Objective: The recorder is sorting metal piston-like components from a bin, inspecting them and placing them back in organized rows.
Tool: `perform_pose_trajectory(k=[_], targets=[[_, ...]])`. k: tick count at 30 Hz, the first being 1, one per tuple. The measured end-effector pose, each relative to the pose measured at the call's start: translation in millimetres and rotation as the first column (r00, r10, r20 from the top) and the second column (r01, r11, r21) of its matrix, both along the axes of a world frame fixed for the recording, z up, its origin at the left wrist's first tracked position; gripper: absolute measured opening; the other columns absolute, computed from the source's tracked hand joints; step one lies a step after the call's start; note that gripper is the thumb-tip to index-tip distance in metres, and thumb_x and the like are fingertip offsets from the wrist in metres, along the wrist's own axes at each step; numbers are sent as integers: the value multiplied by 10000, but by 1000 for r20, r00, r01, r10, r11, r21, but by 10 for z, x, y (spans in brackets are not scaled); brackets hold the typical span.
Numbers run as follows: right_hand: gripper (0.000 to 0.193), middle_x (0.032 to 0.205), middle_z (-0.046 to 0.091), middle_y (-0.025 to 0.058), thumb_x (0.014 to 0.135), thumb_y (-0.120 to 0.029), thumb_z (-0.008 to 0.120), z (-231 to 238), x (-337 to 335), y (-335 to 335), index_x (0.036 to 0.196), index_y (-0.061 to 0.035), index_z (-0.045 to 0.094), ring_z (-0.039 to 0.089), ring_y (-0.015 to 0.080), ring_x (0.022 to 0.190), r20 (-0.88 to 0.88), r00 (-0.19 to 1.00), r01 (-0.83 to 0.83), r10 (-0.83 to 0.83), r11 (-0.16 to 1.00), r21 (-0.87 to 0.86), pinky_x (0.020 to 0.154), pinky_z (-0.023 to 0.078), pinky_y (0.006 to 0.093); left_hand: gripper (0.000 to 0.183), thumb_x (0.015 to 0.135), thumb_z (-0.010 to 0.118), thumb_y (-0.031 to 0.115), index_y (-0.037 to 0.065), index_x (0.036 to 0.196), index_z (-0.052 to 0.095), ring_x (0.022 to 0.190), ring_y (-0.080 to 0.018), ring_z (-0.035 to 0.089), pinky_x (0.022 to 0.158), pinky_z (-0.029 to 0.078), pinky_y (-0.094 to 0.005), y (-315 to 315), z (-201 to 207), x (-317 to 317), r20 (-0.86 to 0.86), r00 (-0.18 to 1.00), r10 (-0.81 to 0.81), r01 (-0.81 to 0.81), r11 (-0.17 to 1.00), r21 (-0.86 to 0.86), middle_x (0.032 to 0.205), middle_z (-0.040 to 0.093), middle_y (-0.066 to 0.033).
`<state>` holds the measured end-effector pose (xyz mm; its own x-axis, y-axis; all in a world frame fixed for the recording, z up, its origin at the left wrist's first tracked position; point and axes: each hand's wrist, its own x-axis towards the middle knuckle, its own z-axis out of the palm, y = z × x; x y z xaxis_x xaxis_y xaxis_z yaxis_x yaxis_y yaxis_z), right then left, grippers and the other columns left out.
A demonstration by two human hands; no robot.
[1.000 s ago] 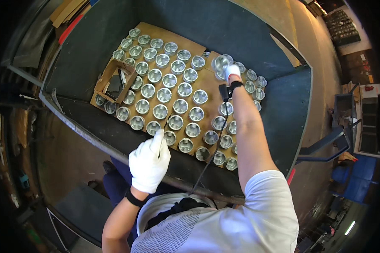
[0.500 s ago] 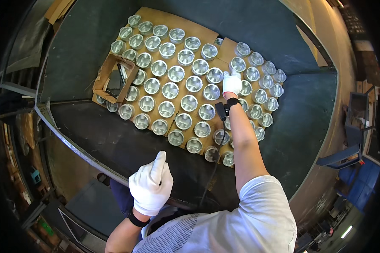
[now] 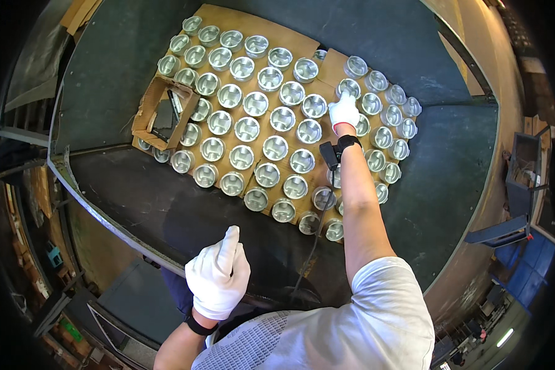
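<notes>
Rows of silvery metal pistons [image 3: 282, 118] stand on a sheet of brown cardboard [image 3: 290, 37] in a dark-walled bin. My right hand [image 3: 343, 112], in a white glove, reaches among them on the right side. Its outstretched fingers lie over the near part of one piston [image 3: 349, 87] and seem to touch it, without lifting it. My left hand [image 3: 218, 271], also white-gloved, hovers over the bin's near edge, apart from the pistons. One finger points up and away from me, the others are bent, and nothing shows in it.
A cardboard box frame [image 3: 143, 117] with dark pieces inside stands at the left of the sheet. A black device [image 3: 330, 155] on my right wrist trails a cable [image 3: 317, 237] over the near pistons. Dark bin walls [image 3: 453, 148] rise around the back and right; a metal rim [image 3: 105, 221] runs along the front left.
My right hand has shifted slightly right and away from me, its fingers now farther over the piston. My left hand has barely moved. The view has tilted slightly.
</notes>
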<state>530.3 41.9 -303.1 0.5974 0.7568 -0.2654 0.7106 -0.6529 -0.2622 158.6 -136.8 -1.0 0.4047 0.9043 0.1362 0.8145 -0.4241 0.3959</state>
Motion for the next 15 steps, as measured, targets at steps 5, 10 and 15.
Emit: perform_pose_trajectory(k=[5,10,15], targets=[[626,1558,439,204,865,-218,650,-72,-38,-35,1464,-144,484,662,436,1115,1,1000,-3,3,991,135,923,540,523,463,778,729,-57,36,1229,671,642,-227,656,588,533,-337,9,56,20,-4,1000,23,-23,999,-38,818,698,-62],[580,1523,478,214,887,-210,603,-227,88,-21,1456,-160,502,669,446,1097,-24,999,-28,32,992,124,920,541,529,446,783,717,-89,39,1208,675,662,-233,683,618,552,-334,11,71,38,-18,999,34,-36,996,-87,848,735,-67],[261,1133,688,207,963,-170,503,-229,-8,-8,1155,-113,671,713,406,955,199,979,-72,37,983,171,823,556,514,501,762,748,-23,44,1251,667,599,-216,616,549,510,-336,5,-13,5,-10,1000,13,-13,1000,3,782,664,-43]])
